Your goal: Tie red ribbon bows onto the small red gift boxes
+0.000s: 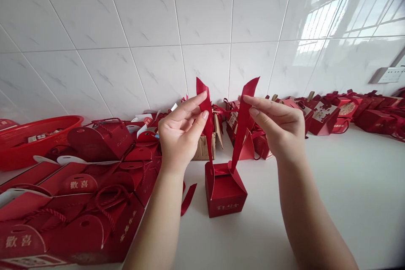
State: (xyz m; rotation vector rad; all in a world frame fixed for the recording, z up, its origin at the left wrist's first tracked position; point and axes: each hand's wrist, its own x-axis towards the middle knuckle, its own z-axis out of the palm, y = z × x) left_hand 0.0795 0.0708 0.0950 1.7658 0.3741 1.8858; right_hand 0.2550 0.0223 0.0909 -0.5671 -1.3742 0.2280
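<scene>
A small red gift box [226, 198] with pale lettering on its front stands on the white table in front of me. A wide red ribbon [240, 135] comes up out of its top in two tails. My left hand [183, 130] pinches the left tail between thumb and fingers, a little below its slanted end. The right tail is pinched the same way in my right hand [278, 126]. Both tails rise from the box, spread apart in a V. The ribbon's path inside the box is hidden.
Many red boxes with rope handles [95, 219] are piled at the left. Behind them sits a red plastic basin [41, 135]. A brown cardboard box [204, 147] and a row of red boxes [322, 116] line the tiled wall. Near my left forearm lies a loose ribbon piece [189, 199].
</scene>
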